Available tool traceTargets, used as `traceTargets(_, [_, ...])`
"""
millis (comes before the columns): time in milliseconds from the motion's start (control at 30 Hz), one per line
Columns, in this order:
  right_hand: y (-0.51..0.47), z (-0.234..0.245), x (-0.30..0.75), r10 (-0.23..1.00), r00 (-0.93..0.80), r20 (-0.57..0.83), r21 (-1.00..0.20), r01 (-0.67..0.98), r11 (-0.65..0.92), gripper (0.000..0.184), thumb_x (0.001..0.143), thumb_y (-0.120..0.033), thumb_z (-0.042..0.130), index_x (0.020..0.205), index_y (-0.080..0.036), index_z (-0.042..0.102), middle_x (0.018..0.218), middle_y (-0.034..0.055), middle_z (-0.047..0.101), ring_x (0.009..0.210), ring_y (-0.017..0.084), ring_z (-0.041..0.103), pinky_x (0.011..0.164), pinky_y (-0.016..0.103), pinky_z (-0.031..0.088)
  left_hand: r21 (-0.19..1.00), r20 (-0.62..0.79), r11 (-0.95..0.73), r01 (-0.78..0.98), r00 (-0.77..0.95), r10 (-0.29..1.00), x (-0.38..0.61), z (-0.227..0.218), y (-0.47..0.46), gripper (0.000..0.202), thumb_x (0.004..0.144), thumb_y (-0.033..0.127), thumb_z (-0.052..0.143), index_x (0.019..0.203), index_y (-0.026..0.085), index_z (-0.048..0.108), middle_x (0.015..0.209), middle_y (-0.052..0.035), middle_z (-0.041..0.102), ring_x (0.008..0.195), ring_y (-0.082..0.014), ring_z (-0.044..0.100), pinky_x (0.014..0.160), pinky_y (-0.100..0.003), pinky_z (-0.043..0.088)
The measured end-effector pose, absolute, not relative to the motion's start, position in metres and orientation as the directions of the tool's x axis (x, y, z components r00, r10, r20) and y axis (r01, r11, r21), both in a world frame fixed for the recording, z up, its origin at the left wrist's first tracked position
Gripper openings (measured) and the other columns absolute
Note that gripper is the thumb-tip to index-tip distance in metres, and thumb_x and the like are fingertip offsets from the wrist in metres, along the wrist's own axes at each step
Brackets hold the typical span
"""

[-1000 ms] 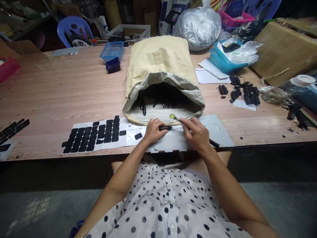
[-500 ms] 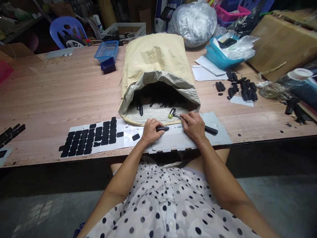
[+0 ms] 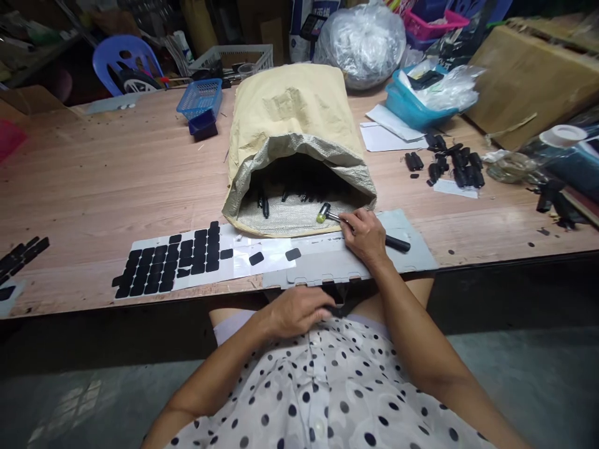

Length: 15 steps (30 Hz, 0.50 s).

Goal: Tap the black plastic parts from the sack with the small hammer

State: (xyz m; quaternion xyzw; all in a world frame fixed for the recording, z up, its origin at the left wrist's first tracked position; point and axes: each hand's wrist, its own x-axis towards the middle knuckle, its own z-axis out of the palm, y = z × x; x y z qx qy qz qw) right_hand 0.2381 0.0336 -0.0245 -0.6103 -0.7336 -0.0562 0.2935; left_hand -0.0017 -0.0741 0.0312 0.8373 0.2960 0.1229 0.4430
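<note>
Just over the lap, off the table's front edge, my left hand (image 3: pixel 299 312) is closed on a small black part (image 3: pixel 335 310), mostly covered by the fingers. My right hand (image 3: pixel 364 238) rests on the grey board (image 3: pixel 318 269) and grips a small mallet with a black handle (image 3: pixel 397 243). The mallet's yellow-tipped head (image 3: pixel 322 213) points left toward the sack's mouth. One black rounded pad (image 3: pixel 293 254) lies by itself on the board's left part, and another dark pad (image 3: pixel 256 258) is on the white sheet beside it.
An open cream sack (image 3: pixel 290 112) holding several black parts stands behind the board. Left of it, rows of black pads (image 3: pixel 154 268) cover a sheet. Black parts (image 3: pixel 461 165), a blue basin (image 3: pixel 421 103) and a carton (image 3: pixel 528 81) sit at the right; a blue basket (image 3: pixel 200 98) stands behind.
My left hand has drawn back from the board to above the lap with the black part. A single pad now shows where that hand was. My right hand stays on the mallet.
</note>
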Motion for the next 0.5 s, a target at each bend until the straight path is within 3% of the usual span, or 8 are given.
traceTargets(67, [0.034,-0.026,0.238,0.861,-0.078,0.502,-0.281,0.927,0.248,0.028,0.095,-0.029,0.049,0.103,-0.025,0.075,0.088,0.0082,0.061,0.085,0.024,0.050,0.076,0.036,0.042,0.852,-0.161,-0.336,0.402,0.812,0.561,-0.003,0.017,-0.089,0.030,0.101,0.039,0.048,0.115,0.025,0.070,0.110,-0.0058,0.075,0.100,-0.0203,0.069,0.091,-0.030,0.051])
traceTargets(133, [0.035,-0.026,0.238,0.862,-0.079,0.501,-0.283,0.926,0.250,0.027,0.095,-0.029,0.049,0.103,-0.026,0.075,0.089,0.0084,0.061,0.085,0.024,0.050,0.076,0.036,0.042,0.833,-0.308,-0.197,0.518,0.728,0.613,-0.003,-0.003,-0.094,0.027,0.098,0.036,0.051,0.113,0.025,0.071,0.113,-0.0059,0.076,0.104,-0.0224,0.070,0.094,-0.032,0.052])
traceTargets(300, [0.036,-0.026,0.238,0.857,-0.080,0.510,-0.277,0.928,0.251,0.028,0.095,-0.027,0.049,0.102,-0.025,0.076,0.088,0.0085,0.062,0.084,0.024,0.051,0.075,0.036,0.042,0.587,-0.639,0.142,0.797,0.348,0.686,-0.002,-0.045,-0.089,0.036,0.094,0.036,0.055,0.126,0.025,0.068,0.119,-0.0078,0.075,0.111,-0.0286,0.071,0.095,-0.037,0.054])
traceTargets(400, [0.036,-0.025,0.238,0.857,-0.085,0.508,-0.276,0.927,0.256,0.027,0.095,-0.027,0.049,0.102,-0.025,0.076,0.088,0.0084,0.062,0.085,0.024,0.052,0.075,0.035,0.042,0.527,-0.632,0.114,0.842,0.299,0.715,-0.002,-0.051,-0.088,0.041,0.093,0.034,0.056,0.133,0.029,0.064,0.125,-0.0061,0.074,0.118,-0.0283,0.069,0.096,-0.037,0.054])
traceTargets(500, [0.035,-0.024,0.238,0.861,-0.083,0.502,-0.279,0.927,0.253,0.027,0.096,-0.027,0.049,0.103,-0.025,0.076,0.088,0.0082,0.062,0.085,0.024,0.053,0.075,0.035,0.042,0.615,-0.522,-0.067,0.786,0.469,0.712,-0.006,-0.033,-0.089,0.038,0.089,0.033,0.062,0.127,0.027,0.069,0.123,-0.0077,0.074,0.117,-0.0289,0.068,0.097,-0.037,0.054])
